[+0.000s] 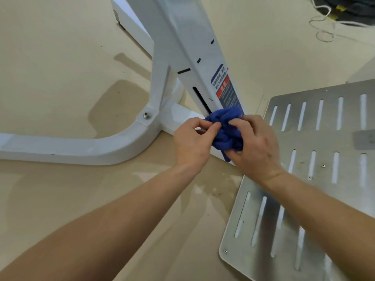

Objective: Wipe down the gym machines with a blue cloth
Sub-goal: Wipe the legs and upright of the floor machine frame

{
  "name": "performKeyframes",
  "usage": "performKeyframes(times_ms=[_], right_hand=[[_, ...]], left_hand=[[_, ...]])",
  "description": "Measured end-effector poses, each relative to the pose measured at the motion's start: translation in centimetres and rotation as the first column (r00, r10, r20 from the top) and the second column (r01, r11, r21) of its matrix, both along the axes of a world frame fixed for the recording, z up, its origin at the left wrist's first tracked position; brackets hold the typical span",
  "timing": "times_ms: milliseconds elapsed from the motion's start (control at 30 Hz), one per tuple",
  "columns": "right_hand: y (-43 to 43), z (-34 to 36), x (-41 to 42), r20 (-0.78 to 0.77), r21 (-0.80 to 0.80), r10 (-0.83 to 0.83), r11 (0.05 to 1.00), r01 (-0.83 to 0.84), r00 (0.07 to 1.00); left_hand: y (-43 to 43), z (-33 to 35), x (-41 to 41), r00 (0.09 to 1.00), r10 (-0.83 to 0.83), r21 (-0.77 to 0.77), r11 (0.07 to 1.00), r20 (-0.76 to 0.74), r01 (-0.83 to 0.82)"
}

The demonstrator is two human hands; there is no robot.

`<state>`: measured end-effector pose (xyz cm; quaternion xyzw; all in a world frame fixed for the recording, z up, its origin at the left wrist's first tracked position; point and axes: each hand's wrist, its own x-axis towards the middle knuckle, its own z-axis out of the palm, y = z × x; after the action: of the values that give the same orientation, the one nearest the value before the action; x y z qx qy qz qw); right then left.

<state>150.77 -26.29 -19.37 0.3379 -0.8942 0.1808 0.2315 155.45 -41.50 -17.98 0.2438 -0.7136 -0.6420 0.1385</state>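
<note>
Left hand [192, 142] and right hand [257, 147] each grip the bunched blue cloth [227, 126] — white metal upright [194, 47] just behind. A slotted steel plate [324, 128] lies right of the grip.

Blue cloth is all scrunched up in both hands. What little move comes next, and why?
Probably press the blue cloth against the white post and rub upward. The left hand and right hand hold it bunched at the post's foot, by the warning label, so the post is nearest.
</note>
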Motion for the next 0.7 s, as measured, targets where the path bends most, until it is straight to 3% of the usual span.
performKeyframes(times_ms=[100, 333, 433, 567, 700], right_hand=[[-2.5, 1.7, -0.4, -0.029, -0.048, 0.136, 0.989, -0.137, 0.990], [-0.8, 0.0, -1.0, 0.034, -0.031, 0.072, 0.997, -0.071, 0.997], [1.0, -2.5, 0.6, 0.182, -0.027, -0.012, 0.999, 0.017, 0.983], [5.5, -5.9, 2.8, 0.407, 0.156, -0.239, 0.969, 0.190, 0.882], [4.6, -5.7, 2.9, 0.380, 0.123, -0.166, 0.984, 0.129, 0.910]], left_hand=[[-1.6, 0.4, -0.2, 0.998, 0.040, 0.035, 0.999, -0.052, -0.038], [-0.8, -2.1, 0.3, 0.994, -0.055, -0.039, 0.998, -0.091, 0.052], [1.1, -4.3, 0.5, 0.994, -0.112, -0.065, 0.992, -0.001, 0.111], [4.9, -7.8, 1.3, 0.941, -0.269, 0.009, 0.962, 0.206, 0.273], [5.6, -8.4, 1.0, 0.925, -0.286, 0.015, 0.956, 0.251, 0.292]])
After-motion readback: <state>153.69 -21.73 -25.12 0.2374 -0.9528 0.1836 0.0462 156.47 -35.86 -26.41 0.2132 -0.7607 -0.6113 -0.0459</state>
